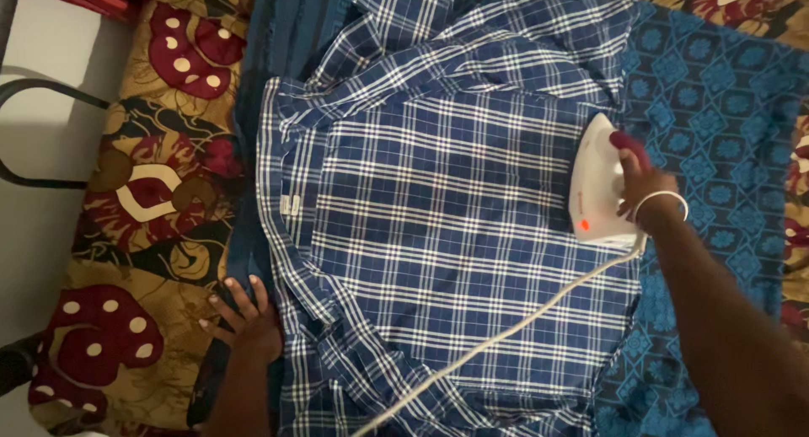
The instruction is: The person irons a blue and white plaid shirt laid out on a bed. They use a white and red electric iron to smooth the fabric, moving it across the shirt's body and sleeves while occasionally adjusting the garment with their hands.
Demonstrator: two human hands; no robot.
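A blue and white plaid shirt (438, 209) lies spread flat across the middle of the view. My right hand (645, 188) grips the dark red handle of a white iron (594, 188), which rests on the shirt's right side. A thin bracelet circles that wrist. The iron's white cord (506, 327) trails diagonally down over the shirt toward the bottom edge. My left hand (244, 315) lies flat with fingers spread on the cloth just left of the shirt's collar edge, holding nothing.
Under the shirt lies a blue patterned cloth (716, 100) on the right and a brown and red floral cloth (160, 176) on the left. A dark curved metal frame (38, 87) and pale floor show at far left.
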